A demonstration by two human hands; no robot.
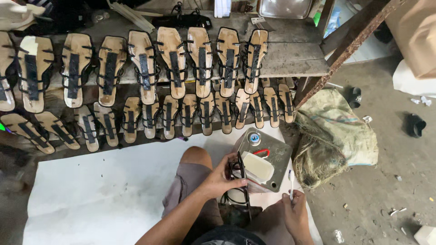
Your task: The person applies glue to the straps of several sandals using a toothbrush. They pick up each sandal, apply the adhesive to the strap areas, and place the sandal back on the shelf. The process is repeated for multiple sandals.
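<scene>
Right hand [296, 212] pinches small brush [290, 185]; left hand [223, 179] fingers closed on black-strap sandal [240, 174] over lap, beside metal can [263, 159]. Approx. two rows of sandals [181, 63] laid out on bench and floor; one in hand.

The sandals [175, 61] on the shelf showed tan soles crossed by black straps, each with a black strip down the middle. The shelf [290, 56] was weathered grey wood. The sheet [104, 190] on the floor was plain white. The can [268, 159] was dull grey metal with a blue cap and a red handle; a cream pad lay on it. The sandal [239, 179] in the left hand [220, 181] was black. The sack [336, 131] was faded olive with pale stripes. The shorts [190, 186] were brownish grey.
</scene>
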